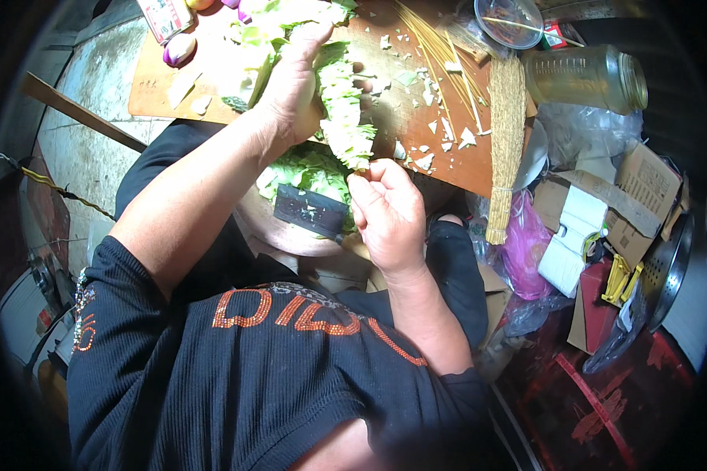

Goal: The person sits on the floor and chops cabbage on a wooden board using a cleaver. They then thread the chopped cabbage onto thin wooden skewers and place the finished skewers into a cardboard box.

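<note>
A skewer of folded green cabbage leaves (347, 109) slants between my two hands. My left hand (297, 82) cups its upper length, thumb on the near side and fingertips showing beyond it. My right hand (389, 212) pinches its lower end between thumb and fingers. Beneath them a pale basin (259, 226) holds cut leaves (306, 168), and a cleaver with a dark blade (311, 211) lies across it. More cabbage (250, 68) rests on the wooden board (389, 126), partly behind my left hand. Thin bamboo skewers (442, 50) lie loose at the board's right side.
Leaf scraps (427, 162) litter the board. A red onion (179, 49) sits at its left. A straw brush (505, 135) hangs over the right edge, beside a plastic jar (583, 78) on its side and a plastic tub (508, 23). Cardboard boxes (642, 194) and a pink bag (524, 250) crowd the right.
</note>
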The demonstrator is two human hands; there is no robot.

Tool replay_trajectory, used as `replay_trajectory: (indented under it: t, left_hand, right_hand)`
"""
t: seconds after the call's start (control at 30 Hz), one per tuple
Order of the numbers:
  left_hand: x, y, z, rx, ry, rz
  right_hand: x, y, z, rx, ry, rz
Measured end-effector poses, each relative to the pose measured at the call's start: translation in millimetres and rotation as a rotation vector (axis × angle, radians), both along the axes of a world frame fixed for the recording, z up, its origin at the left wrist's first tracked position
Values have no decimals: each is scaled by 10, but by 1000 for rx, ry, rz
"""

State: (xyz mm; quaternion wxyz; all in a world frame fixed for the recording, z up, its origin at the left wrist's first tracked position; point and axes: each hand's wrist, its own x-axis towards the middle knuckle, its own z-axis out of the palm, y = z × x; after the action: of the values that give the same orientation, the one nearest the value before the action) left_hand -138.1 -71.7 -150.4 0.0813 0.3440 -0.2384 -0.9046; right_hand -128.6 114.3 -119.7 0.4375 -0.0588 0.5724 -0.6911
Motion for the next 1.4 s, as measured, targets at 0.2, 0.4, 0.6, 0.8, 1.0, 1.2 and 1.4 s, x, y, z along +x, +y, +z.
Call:
replay_trajectory:
  t: [0.2, 0.4, 0.6, 0.8, 1.0, 1.2, 1.4]
  left_hand:
    - [8, 4, 73, 1, 7, -6]
    - [-29, -41, 62, -40, -85, 41]
    - [-5, 22, 32, -35, -79, 72]
    - [34, 58, 49, -40, -134, 60]
    - [37, 114, 36, -45, -156, 67]
    - [61, 156, 73, -52, -180, 54]
    - [29, 257, 75, -87, -193, 67]
  right_hand:
    - [-8, -70, 46, 128, -21, 38]
    - [39, -104, 13, 135, 34, 71]
    - [161, -153, -39, 95, 86, -17]
    - [185, -147, -39, 87, 20, -23]
    - [197, -130, 2, 62, -79, -47]
    - [216, -126, 10, 26, -115, -66]
    - [152, -181, -20, 83, -117, -109]
